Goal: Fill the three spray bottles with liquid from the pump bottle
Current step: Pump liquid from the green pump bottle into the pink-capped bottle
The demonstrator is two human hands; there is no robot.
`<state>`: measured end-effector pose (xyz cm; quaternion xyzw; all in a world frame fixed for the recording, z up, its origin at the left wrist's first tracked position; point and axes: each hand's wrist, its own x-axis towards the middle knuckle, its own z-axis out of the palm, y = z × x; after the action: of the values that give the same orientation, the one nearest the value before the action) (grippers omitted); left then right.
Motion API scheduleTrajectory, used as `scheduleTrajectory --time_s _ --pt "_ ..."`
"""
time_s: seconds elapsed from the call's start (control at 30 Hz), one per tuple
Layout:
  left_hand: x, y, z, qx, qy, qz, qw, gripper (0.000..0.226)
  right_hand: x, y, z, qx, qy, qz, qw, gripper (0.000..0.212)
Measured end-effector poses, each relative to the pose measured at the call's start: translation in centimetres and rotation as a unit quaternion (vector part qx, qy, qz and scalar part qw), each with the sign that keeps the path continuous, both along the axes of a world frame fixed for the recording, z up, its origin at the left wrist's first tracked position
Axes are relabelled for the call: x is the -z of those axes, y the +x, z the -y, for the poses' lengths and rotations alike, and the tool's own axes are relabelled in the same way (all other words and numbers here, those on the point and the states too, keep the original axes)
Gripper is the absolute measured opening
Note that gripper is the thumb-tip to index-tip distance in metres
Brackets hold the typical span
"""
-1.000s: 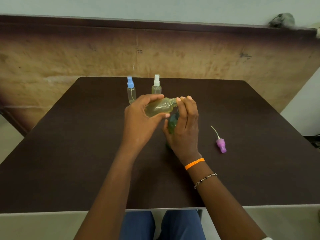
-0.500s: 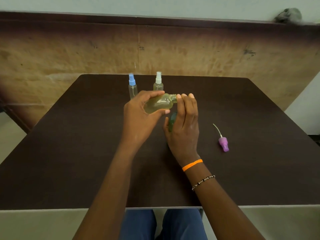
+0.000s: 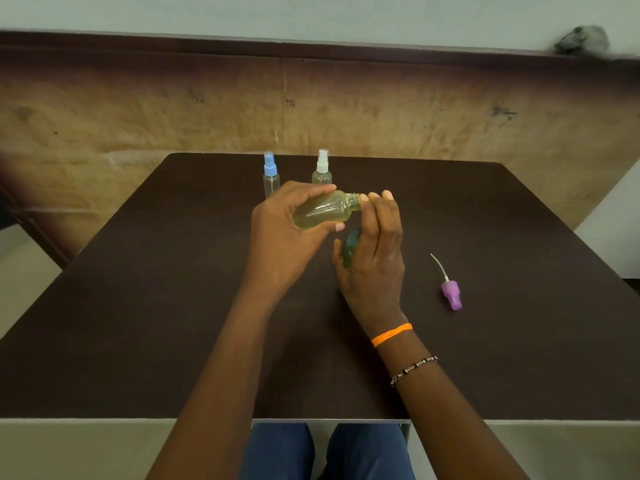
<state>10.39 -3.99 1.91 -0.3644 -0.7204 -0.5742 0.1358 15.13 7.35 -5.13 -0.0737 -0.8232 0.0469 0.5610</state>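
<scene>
My left hand (image 3: 284,237) grips a clear uncapped spray bottle (image 3: 322,211) with yellowish liquid, tilted on its side above the table, its open neck pointing right. The fingertips of my right hand (image 3: 377,258) meet that neck. This hand wraps around a green bottle (image 3: 350,247), most of which is hidden behind the palm. A purple spray head (image 3: 451,295) with its dip tube lies on the table to the right. Two capped spray bottles stand at the back: one with a blue cap (image 3: 270,174), one with a white cap (image 3: 322,169).
A dark brown table (image 3: 156,306) carries everything. A worn wooden panel wall (image 3: 173,109) rises close behind its far edge. A grey bundle (image 3: 581,39) rests on the wall's ledge at the top right. My knees show under the near edge.
Both hands keep the same hold with the clear bottle's neck at my right fingertips. Only the view has shifted slightly.
</scene>
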Motion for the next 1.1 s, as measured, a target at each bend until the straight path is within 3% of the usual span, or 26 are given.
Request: scheduleTrajectory --time_s 0.17,0.47,0.73,1.1 --pt "0.3 -0.2 0.1 0.005 -0.017 -0.003 1.0 0.046 0.0 -0.3 0.1 -0.029 -0.017 -0.052 0.998 0.065" --pt "-0.4 0.1 0.3 0.001 -0.007 0.005 1.0 0.047 0.0 0.4 0.0 -0.007 0.004 0.013 1.0 0.076" --pt "-0.2 -0.4 0.9 0.015 -0.055 -0.003 0.998 0.048 0.1 -0.1 0.0 -0.031 -0.019 -0.037 0.999 0.067" --pt "-0.6 -0.5 1.0 0.052 -0.028 0.027 0.998 0.05 -0.1 0.3 -0.1 -0.023 -0.006 0.0 1.0 0.075"
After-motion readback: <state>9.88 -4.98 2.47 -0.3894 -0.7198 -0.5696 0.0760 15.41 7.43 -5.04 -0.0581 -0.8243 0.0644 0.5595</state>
